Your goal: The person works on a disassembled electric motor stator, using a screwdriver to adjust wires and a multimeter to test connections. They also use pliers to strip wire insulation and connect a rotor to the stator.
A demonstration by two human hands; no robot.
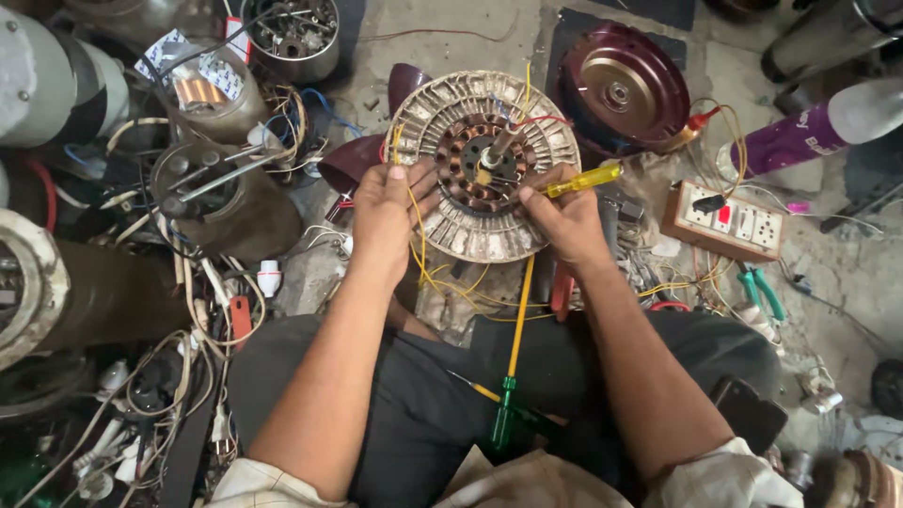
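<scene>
A round fan motor [483, 166] with a ribbed metal rim and copper windings around a centre shaft lies in front of me on the floor. My left hand [388, 209] grips its left edge and pinches thin yellow wires [420, 254] that trail down toward my lap. On the motor's right side, my right hand [564, 218] holds a screwdriver with a yellow handle [585, 181], its tip toward the windings. A red wire [538, 119] arcs over the top of the motor.
A maroon motor cover [623, 87] lies behind right. A switch board with sockets [734, 221], green-handled pliers [764, 293] and a purple spray can [800, 136] sit right. Old motors and tangled wires [221, 193] crowd the left. A green-handled screwdriver [508, 400] rests on my lap.
</scene>
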